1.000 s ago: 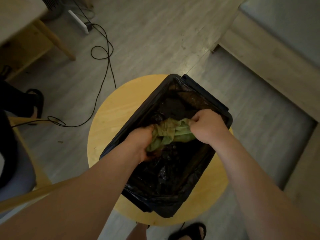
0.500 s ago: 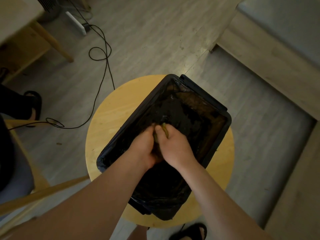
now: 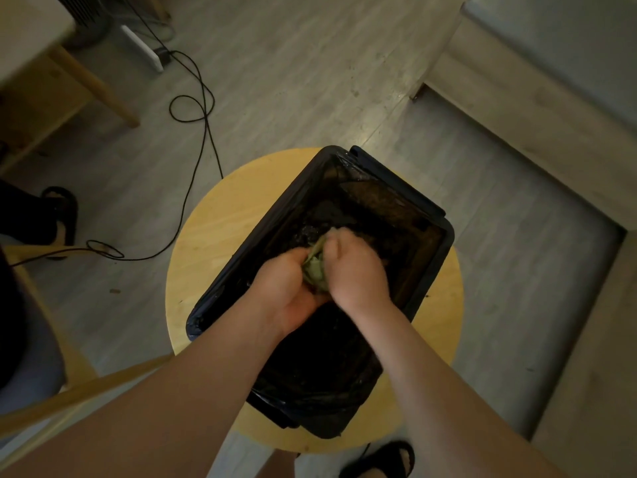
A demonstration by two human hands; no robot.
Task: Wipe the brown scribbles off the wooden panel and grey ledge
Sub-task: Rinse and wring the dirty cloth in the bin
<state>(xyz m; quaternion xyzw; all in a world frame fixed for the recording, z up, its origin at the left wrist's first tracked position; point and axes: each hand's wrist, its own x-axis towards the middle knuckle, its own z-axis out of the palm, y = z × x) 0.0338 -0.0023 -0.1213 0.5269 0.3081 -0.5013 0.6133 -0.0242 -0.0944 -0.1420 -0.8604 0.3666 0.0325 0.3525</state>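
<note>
1. Right now, the green cloth (image 3: 315, 270) is sitting all bunched up between the two hands, over the middle of the black bin (image 3: 444, 229).
2. The left hand (image 3: 286, 291) is gripping the cloth from the left side of the bin, and its fingers are curling round the bunch.
3. The right hand (image 3: 355, 270) is gripping the cloth from the right side of the bin. Its fingers are curling tight on the top of the bunch. This hand is looking a bit blurry, so I cannot tell where each finger is sitting.
4. Only a thin strip of cloth is peeking out between the hands. The rest is hiding inside the two fists.
5. Both bare arms are reaching in from the near side of the bin, and the wrists are coming close together above its opening.
6. The bin is wearing a black bag inside and is standing on a round yellow stool (image 3: 213, 236).
7. Far to the right of the bin, a pale wooden panel (image 3: 517, 108) is running along the floor, with the grey ledge (image 3: 568, 39) lying just past it. Both are sitting well apart from the cloth.
8. Left of the bin, a black cable (image 3: 203, 108) is lying in loops on the floor and is running up to a white power strip (image 3: 141, 48).
9. Just on the near side of the bin, a foot in a black sandal (image 3: 379, 458) is standing on the floor.
</note>
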